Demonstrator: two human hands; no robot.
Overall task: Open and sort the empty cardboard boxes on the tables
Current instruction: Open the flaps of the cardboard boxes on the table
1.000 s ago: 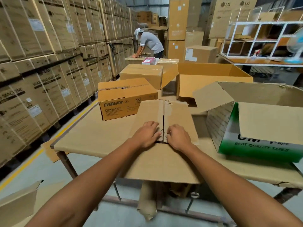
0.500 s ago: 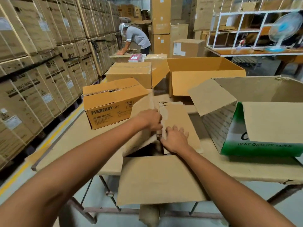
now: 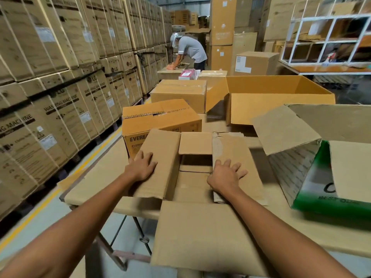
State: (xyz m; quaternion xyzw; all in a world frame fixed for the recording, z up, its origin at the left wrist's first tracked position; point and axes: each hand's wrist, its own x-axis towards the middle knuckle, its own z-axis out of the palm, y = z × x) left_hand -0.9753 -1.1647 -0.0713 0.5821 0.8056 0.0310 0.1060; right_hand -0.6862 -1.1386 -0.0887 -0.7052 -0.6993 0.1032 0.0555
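A plain brown cardboard box (image 3: pixel 192 185) stands in front of me on the table (image 3: pixel 96 181), its top flaps spread apart. My left hand (image 3: pixel 141 167) presses flat on the left flap (image 3: pixel 160 157), fingers apart. My right hand (image 3: pixel 225 177) lies flat on the right flap (image 3: pixel 234 153). The far small flap (image 3: pixel 195 143) is folded back and the dark inside shows between the hands. The near flap (image 3: pixel 202 235) hangs over the table edge towards me.
An Eveready box (image 3: pixel 160 117) sits shut behind the left flap. A green and white tape box (image 3: pixel 313 177) lies open on the right. A large open box (image 3: pixel 277 101) and a shut box (image 3: pixel 178 93) stand further back. LG cartons (image 3: pixel 50 97) line the left aisle. A person (image 3: pixel 188 51) bends over a far table.
The two top flaps, shut with my hands at the middle seam, have been pulled apart and pushed outward. My hands moved away from each other and now press the flaps down.
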